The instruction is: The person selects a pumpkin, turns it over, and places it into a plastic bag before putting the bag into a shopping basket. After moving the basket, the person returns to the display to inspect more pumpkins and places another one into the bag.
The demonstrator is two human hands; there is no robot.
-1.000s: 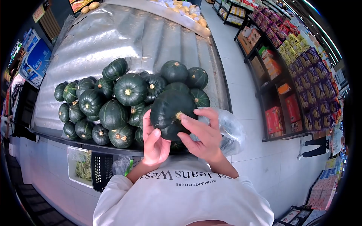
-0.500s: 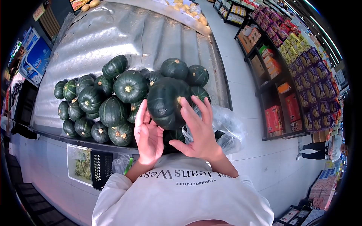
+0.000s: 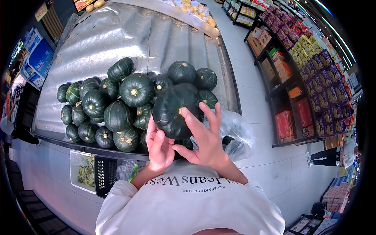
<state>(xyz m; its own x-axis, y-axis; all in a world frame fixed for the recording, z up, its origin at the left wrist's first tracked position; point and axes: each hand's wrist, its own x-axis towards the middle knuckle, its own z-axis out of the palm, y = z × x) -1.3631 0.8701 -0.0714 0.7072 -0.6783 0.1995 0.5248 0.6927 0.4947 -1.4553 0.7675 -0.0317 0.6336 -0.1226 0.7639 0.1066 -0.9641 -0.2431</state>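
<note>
A large dark green kabocha squash is between my two hands, in front of the pile and nearer to me. Its pale stem faces right and toward me. My left hand cups the lower left side, with its fingertips partly hidden under the squash. From the right, my right hand rests its fingers on the squash, one fingertip at the stem and its thumb low. Several other kabocha squashes are heaped behind and to the left. A clear plastic bag lies at my right wrist.
The squashes sit on a silver-covered display stand. Potatoes lie at its far edge. Below its near edge are a black basket and a white crate of greens. Shelves of packaged goods line the right; a person stands beyond.
The squash has turned a little in my hands, its stem shifting left and toward me. My left hand has moved slightly right and down. The pile stays as it was.
</note>
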